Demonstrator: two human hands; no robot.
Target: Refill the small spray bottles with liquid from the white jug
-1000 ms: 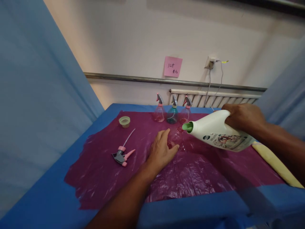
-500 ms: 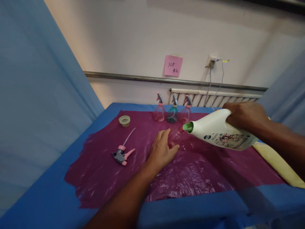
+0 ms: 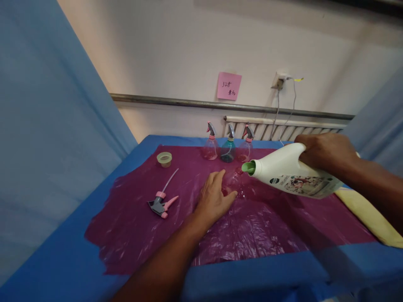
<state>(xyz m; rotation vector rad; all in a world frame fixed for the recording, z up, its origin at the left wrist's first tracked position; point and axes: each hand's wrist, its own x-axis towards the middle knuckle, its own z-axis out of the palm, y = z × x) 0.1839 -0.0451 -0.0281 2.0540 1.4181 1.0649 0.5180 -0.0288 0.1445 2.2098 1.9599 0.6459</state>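
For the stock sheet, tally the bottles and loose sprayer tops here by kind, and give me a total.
Spray bottles with tops fitted: 3
Clear bottle without a sprayer top, at the left hand: 1
White handled bottle, in the right hand: 1
Loose sprayer top: 1
Total: 6

- The left hand [image 3: 215,197] hides part of the clear bottle [image 3: 232,181].
- The small print on the white jug [image 3: 278,167] is unreadable.
- Toward the right edge of the surface [image 3: 63,256], the yellow item [image 3: 367,216] is cut off.
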